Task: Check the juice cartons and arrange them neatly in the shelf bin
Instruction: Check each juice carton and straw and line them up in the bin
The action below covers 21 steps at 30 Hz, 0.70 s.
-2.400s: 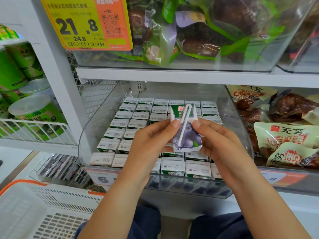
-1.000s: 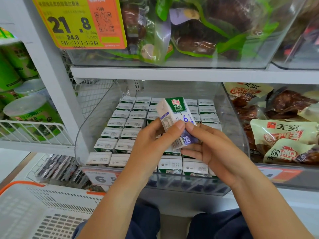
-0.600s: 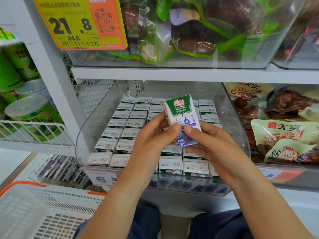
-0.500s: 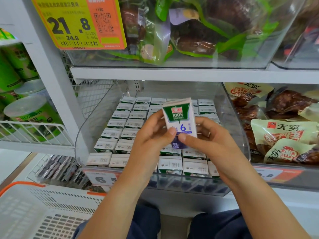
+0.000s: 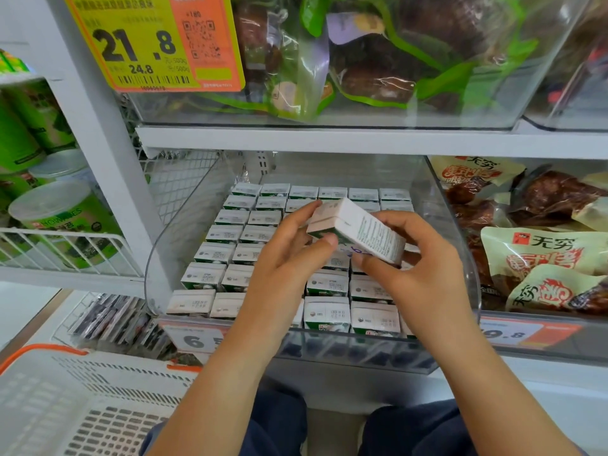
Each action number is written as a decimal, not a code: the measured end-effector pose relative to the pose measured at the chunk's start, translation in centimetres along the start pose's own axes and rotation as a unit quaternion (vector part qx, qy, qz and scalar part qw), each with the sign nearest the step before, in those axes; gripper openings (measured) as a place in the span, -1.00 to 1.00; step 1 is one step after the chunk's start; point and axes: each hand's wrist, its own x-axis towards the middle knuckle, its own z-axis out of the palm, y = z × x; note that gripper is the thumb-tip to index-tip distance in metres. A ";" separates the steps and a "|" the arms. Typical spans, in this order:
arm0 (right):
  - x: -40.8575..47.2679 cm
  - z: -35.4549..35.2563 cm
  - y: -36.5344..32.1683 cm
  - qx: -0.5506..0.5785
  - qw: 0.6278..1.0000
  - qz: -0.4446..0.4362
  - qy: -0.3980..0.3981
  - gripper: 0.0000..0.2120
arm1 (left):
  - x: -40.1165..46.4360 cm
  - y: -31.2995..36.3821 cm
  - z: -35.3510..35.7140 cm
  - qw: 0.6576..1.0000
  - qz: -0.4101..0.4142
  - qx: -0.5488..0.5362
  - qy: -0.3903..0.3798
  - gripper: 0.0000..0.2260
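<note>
**Carton under inspection above the shelf bin**

The person is holding one juice carton [image 5: 357, 230] tipped on its side over the middle of the clear shelf bin [image 5: 184, 205], so the checking step looks to be in hand rather than the arranging. The left hand [image 5: 289, 258] is pinching the carton's folded top end, thumb below and fingers curled over it. The right hand [image 5: 418, 271] is gripping the other end, fingers wrapped behind and thumb underneath, so a printed side panel is facing up.

Inside the bin, the other cartons [image 5: 230, 233] are standing upright in tidy rows from front wall to back. Any open slot is hiding beneath the hands, so I cannot tell where it lies.

Next, the carton probably needs turning upright and lowering into a gap in the bin, square with its neighbours.
</note>
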 end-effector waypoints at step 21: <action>-0.3 0.2 -1.0 0.089 0.995 0.015 -0.035 -0.31 | 0.0 1.0 -0.6 0.984 -0.052 -0.166 0.036 -0.68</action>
